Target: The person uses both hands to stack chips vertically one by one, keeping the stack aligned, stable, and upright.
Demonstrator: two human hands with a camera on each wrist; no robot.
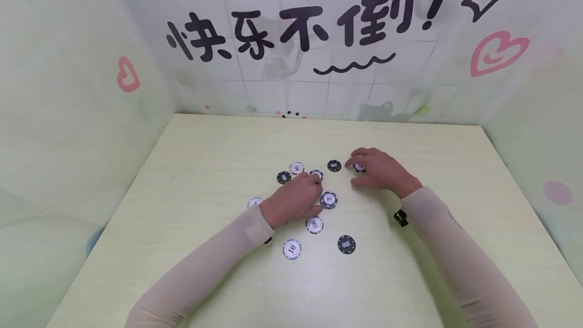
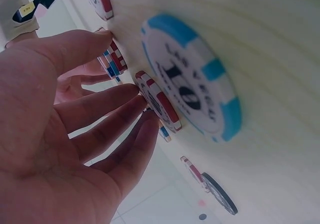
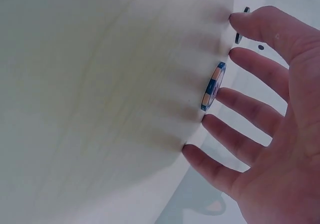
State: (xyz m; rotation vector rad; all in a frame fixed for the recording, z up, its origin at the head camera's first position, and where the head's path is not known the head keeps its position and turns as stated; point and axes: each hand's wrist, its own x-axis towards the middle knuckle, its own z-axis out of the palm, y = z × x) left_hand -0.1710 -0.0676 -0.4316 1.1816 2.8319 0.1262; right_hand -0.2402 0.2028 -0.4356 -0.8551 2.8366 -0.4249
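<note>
Several poker chips lie spread over the table. Reaching in among them, my left hand (image 1: 293, 199) has its fingers loosely bent. In the left wrist view its fingertips meet a red-and-white chip (image 2: 162, 104), and the thumb is beside a small chip stack (image 2: 115, 59). That stack has a blue-edged 10 chip (image 1: 329, 200) on top. My right hand (image 1: 382, 168) is spread over a blue-edged chip (image 3: 213, 87), fingertips down at the tabletop and one finger at the chip. A black 100 chip (image 1: 334, 166) lies just left of it.
A white 100 chip (image 1: 297, 168) and a black one (image 1: 284, 177) lie beyond the left hand. Nearer are another white 100 chip (image 1: 315, 224), a white 10 chip (image 1: 292, 249) and a black 100 chip (image 1: 346, 244). Printed cloth (image 1: 291, 90) hangs behind the table (image 1: 205, 151).
</note>
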